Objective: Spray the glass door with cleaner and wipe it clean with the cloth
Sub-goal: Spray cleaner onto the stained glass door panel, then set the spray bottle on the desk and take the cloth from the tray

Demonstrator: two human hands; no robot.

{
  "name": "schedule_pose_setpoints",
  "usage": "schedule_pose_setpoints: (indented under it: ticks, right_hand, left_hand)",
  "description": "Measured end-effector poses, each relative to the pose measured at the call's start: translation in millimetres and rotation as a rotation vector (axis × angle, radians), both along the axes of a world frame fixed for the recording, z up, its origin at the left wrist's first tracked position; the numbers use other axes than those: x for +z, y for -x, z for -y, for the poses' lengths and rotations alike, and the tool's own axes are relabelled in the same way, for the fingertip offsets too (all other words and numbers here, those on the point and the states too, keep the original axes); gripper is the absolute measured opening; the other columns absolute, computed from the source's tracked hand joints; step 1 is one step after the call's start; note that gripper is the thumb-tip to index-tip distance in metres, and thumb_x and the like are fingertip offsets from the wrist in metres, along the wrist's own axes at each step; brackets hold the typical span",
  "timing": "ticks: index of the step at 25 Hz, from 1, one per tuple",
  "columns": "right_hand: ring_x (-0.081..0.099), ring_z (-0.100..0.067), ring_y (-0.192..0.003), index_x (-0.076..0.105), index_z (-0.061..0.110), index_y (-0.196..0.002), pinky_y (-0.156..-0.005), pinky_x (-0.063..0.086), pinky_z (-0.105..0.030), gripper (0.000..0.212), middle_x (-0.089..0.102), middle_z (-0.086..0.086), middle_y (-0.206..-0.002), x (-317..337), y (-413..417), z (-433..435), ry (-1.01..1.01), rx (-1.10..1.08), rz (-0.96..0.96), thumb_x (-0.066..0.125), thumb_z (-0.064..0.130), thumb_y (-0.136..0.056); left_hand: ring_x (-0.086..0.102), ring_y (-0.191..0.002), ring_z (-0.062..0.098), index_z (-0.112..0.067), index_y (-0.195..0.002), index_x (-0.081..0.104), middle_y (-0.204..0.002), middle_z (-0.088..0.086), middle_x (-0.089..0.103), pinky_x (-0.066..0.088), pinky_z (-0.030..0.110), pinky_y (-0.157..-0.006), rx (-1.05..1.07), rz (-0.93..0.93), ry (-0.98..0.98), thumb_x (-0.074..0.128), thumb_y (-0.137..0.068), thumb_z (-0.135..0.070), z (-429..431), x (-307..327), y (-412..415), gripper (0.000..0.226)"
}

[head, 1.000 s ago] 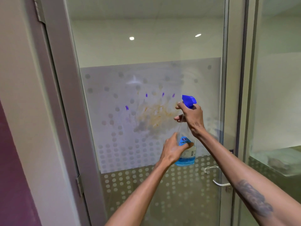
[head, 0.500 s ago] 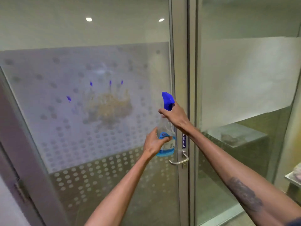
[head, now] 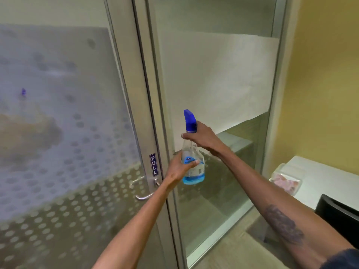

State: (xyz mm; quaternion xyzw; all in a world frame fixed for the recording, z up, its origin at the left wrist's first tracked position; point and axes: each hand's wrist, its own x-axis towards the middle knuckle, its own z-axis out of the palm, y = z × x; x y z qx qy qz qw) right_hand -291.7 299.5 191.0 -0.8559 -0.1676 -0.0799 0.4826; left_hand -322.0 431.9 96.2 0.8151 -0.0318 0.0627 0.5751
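A clear spray bottle [head: 192, 152] with a blue trigger head and a little blue liquid at its bottom is held upright in front of the fixed glass panel. My left hand [head: 179, 167] wraps the bottle's body. My right hand [head: 202, 137] grips its neck just under the trigger head. The glass door [head: 58, 133], frosted with a dot pattern, fills the left; a brownish smear and a small purple mark show on it. No cloth is in view.
A metal door frame [head: 143, 113] with a PULL sign [head: 153, 165] and lever handle [head: 143, 196] stands between door and side glass panel [head: 223, 74]. At right a white counter [head: 330, 179] carries a clear plastic box [head: 287, 179], with a black object [head: 338, 214] beside it and a yellow wall behind.
The view has swung right: the door and its smear slid to the left edge, and the counter came into sight. Both hands kept hold of the bottle, now before the side panel.
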Motion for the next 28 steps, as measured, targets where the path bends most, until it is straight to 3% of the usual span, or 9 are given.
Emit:
schedule_pose_setpoints:
  ticks: [2, 4, 8, 13, 17, 21, 24, 28]
  right_hand:
    - [0.057, -0.021, -0.077, 0.062, 0.003, -0.108, -0.074, 0.053, -0.042, 0.039, 0.063, -0.004, -0.086, -11.1, -24.6, 36.7, -0.003, -0.065, -0.011, 0.075, 0.034, -0.089]
    - [0.061, -0.024, -0.077, 0.062, -0.001, -0.102, -0.083, 0.058, -0.050, 0.041, 0.066, -0.009, -0.086, -21.9, -51.7, 74.0, 0.008, -0.118, -0.032, 0.076, 0.036, -0.089]
    - [0.071, -0.035, -0.093, 0.064, 0.007, -0.104, -0.088, 0.060, -0.051, 0.038, 0.072, -0.016, -0.101, -41.6, -115.2, 150.3, 0.034, -0.246, -0.053, 0.077, 0.039, -0.089]
    - [0.061, -0.017, -0.074, 0.066, 0.010, -0.109, -0.069, 0.055, -0.031, 0.035, 0.069, -0.010, -0.097, -66.0, -206.9, 248.5, 0.046, -0.388, -0.128, 0.080, 0.033, -0.088]
    - [0.067, -0.024, -0.088, 0.066, 0.013, -0.105, -0.082, 0.062, -0.043, 0.030, 0.069, -0.008, -0.098, -91.4, -256.4, 323.3, 0.028, -0.546, -0.160, 0.080, 0.033, -0.088]
    - [0.069, -0.031, -0.091, 0.068, 0.007, -0.106, -0.086, 0.061, -0.051, 0.035, 0.072, -0.012, -0.098, -113.5, -285.4, 394.8, 0.003, -0.683, -0.172, 0.082, 0.034, -0.087]
    - [0.062, -0.025, -0.079, 0.069, 0.007, -0.108, -0.080, 0.060, -0.043, 0.038, 0.069, -0.007, -0.091, -130.5, -307.2, 452.4, 0.000, -0.760, -0.172, 0.083, 0.034, -0.085]
    - [0.063, -0.024, -0.080, 0.069, 0.014, -0.097, -0.073, 0.051, -0.036, 0.027, 0.069, -0.004, -0.087, -161.9, -337.2, 533.3, 0.011, -0.842, -0.191, 0.084, 0.032, -0.084]
  left_hand:
    - [0.073, -0.105, 0.025, -0.016, -0.121, 0.063, -0.114, 0.008, 0.075, 0.060, 0.044, -0.095, -0.058, -0.041, -0.013, 0.080, -0.087, -0.031, 36.5, -8.7, -36.1, 0.041]
    - [0.071, -0.109, 0.029, -0.009, -0.127, 0.061, -0.120, 0.012, 0.074, 0.058, 0.048, -0.100, -0.103, -0.083, -0.046, 0.082, -0.086, -0.032, 72.4, -20.8, -75.6, 0.051]
    - [0.057, -0.123, 0.015, -0.010, -0.139, 0.054, -0.137, -0.003, 0.059, 0.048, 0.030, -0.107, -0.196, -0.120, -0.059, 0.085, -0.082, -0.033, 144.6, -44.2, -159.2, 0.068]
    - [0.066, -0.113, 0.021, -0.017, -0.124, 0.059, -0.128, 0.008, 0.068, 0.056, 0.041, -0.102, -0.360, -0.146, -0.171, 0.081, -0.086, -0.031, 250.8, -64.1, -280.5, 0.046]
    - [0.066, -0.112, 0.020, -0.018, -0.123, 0.059, -0.127, 0.005, 0.068, 0.057, 0.040, -0.102, -0.473, -0.121, -0.248, 0.080, -0.087, -0.026, 327.0, -84.1, -340.0, 0.042]
    - [0.062, -0.116, 0.018, -0.014, -0.131, 0.059, -0.132, 0.006, 0.065, 0.055, 0.035, -0.101, -0.538, -0.111, -0.243, 0.075, -0.093, -0.018, 396.5, -106.6, -372.0, 0.042]
    - [0.060, -0.116, 0.016, -0.015, -0.136, 0.059, -0.135, 0.006, 0.063, 0.052, 0.029, -0.096, -0.596, -0.124, -0.225, 0.072, -0.094, -0.015, 452.6, -119.3, -393.1, 0.044]
    - [0.061, -0.126, 0.027, -0.014, -0.147, 0.053, -0.145, 0.005, 0.060, 0.051, 0.039, -0.105, -0.631, -0.177, -0.277, 0.071, -0.096, -0.018, 524.5, -137.2, -419.1, 0.054]
